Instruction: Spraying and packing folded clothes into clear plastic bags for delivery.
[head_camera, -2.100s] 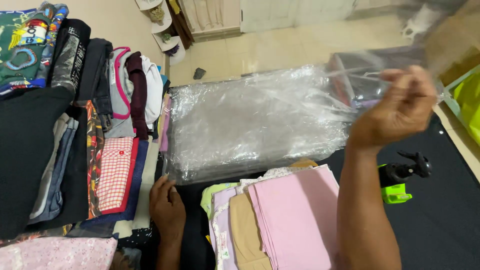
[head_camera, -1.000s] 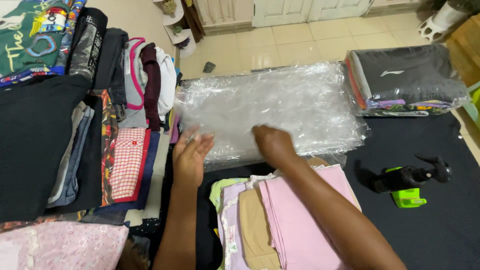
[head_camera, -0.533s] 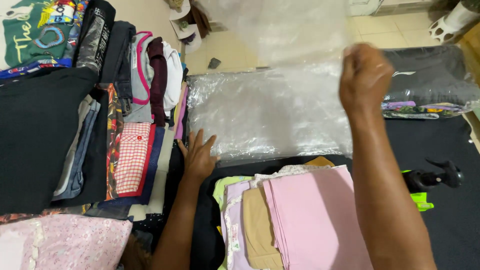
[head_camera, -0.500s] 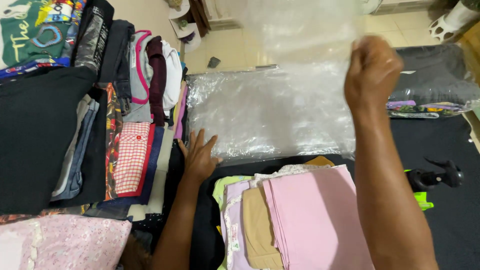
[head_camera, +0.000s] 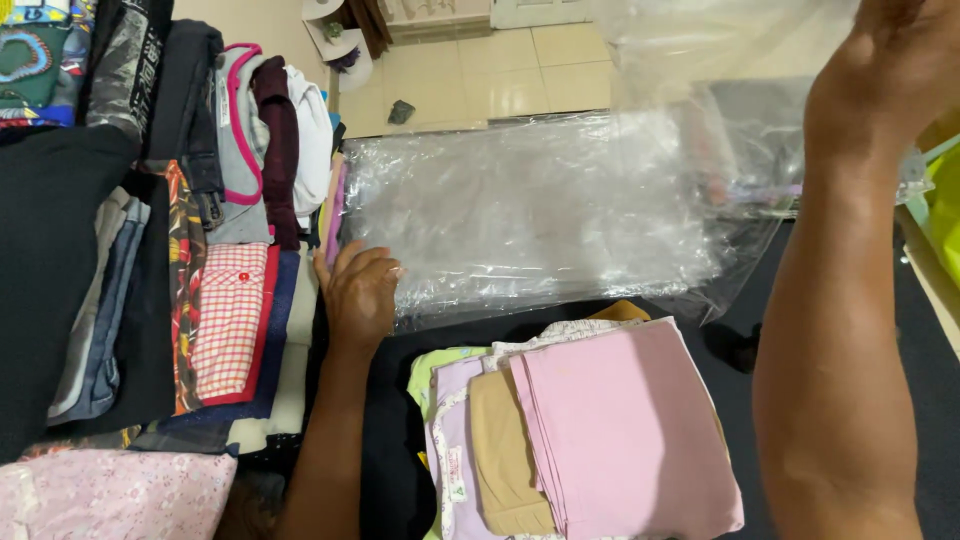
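A stack of clear plastic bags (head_camera: 530, 205) lies flat on the dark surface. My left hand (head_camera: 358, 292) rests palm down on the stack's near left corner, fingers spread. My right hand (head_camera: 885, 70) is raised at the upper right, closed on one clear plastic bag (head_camera: 700, 40) that it lifts off the stack; the bag hangs loose and see-through. Just below the stack sits a pile of folded cloths, pink on top (head_camera: 625, 430) with tan and lilac ones beside it.
Folded and rolled clothes (head_camera: 200, 220) crowd the left side, with a red checked piece (head_camera: 228, 320) and a pink floral cloth (head_camera: 110, 495) at the bottom left. Tiled floor (head_camera: 480, 75) lies beyond. A packed bag of clothes shows dimly behind the lifted plastic.
My right hand went from lying on the stack to raised high with one plastic bag, moving up and right. My left hand stayed pressing the stack's near left corner.
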